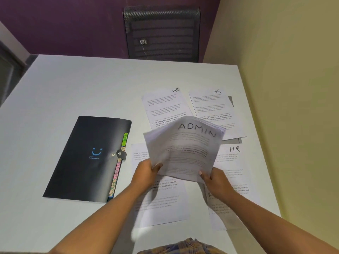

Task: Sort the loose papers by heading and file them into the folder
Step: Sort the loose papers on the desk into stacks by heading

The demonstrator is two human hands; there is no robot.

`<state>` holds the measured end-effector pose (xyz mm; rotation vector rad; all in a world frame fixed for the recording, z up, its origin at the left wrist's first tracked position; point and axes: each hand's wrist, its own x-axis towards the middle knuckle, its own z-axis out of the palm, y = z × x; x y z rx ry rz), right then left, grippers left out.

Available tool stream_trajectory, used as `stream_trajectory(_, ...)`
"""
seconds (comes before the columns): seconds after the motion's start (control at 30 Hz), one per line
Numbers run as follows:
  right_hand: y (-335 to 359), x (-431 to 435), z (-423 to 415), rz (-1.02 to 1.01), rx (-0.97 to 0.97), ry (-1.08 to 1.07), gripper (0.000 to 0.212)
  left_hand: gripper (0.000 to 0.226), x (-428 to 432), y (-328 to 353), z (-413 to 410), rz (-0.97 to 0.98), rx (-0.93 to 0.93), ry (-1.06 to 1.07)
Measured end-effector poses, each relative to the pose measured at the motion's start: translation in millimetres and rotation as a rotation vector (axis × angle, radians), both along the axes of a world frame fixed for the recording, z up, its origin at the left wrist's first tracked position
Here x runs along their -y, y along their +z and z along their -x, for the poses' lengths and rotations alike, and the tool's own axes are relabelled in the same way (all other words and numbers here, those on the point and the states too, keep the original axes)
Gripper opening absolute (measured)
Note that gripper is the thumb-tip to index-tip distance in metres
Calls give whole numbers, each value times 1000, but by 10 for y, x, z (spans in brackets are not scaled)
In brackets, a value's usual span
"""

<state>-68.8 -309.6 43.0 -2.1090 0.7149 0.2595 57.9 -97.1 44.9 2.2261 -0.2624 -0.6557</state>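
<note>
Both hands grip stack [185,149] headed "ADMIN"; table sheets "HR"

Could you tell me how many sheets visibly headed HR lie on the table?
3: far-left sheet, far-right sheet, near-right sheet. The held stack hides another sheet's heading.

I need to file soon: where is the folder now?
In the head view the black folder lies closed on the table's left part, left of the loose papers, beside the left hand.
</note>
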Motion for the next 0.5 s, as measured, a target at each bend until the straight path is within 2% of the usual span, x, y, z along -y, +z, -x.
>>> stream_trajectory(0.07, 38, 29, -70, 0, 33, 12, 33, 33, 16, 66, -48, 54, -6, 55)
stream_trajectory(0.2, 217, 57, -141, -94, 135, -60, 20, 23, -31, 193, -117, 137, 85, 75)
stream_trajectory(0.37, 420, 18, -79, -315, 133, -193, 19, 8, -253, 236, 12, 335, -118, 83)
stream_trajectory(0.43, 495, -20, -35, -360, 126, -220, 19, 20, -332, 315, 145, 302, -132, 46)
stream_trajectory(0.5, 518, -56, -8, -368, 132, -242, 20, 23, -419, 372, 267, 322, -166, 38)
